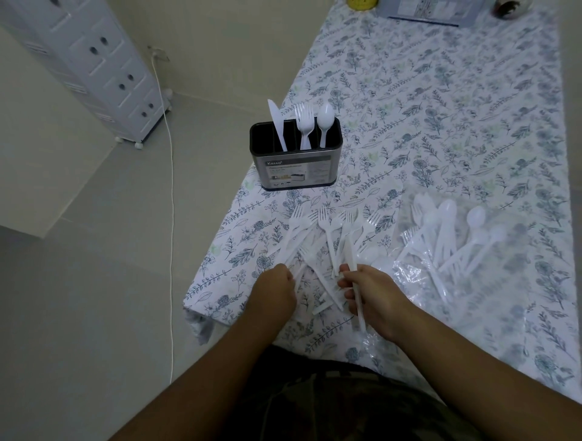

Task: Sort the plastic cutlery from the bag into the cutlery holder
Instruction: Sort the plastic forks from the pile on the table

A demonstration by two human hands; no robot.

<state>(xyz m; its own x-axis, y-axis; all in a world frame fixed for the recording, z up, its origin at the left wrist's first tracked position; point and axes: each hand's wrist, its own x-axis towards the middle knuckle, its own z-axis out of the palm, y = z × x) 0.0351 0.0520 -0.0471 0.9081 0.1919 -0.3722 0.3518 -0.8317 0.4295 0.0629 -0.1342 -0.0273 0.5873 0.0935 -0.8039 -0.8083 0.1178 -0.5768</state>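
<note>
A black and steel cutlery holder (297, 171) stands near the table's left edge with a white knife (277, 126), forks (305, 124) and a spoon (324, 121) upright in separate slots. In front of it lies a loose pile of white plastic forks and knives (330, 233). My left hand (277, 291) is closed around the handles at the pile's left side. My right hand (371, 296) grips a white knife (359, 302) by its handle, with other pieces under its fingers. A clear plastic bag (441, 251) to the right holds several spoons and forks.
The table wears a floral cloth (441, 110); its left edge and near corner are close to my hands. A grey box (431, 11), a yellow object (362, 3) and a dark jar (511, 8) sit at the far end. A white drawer unit (94, 63) and cable stand on the floor.
</note>
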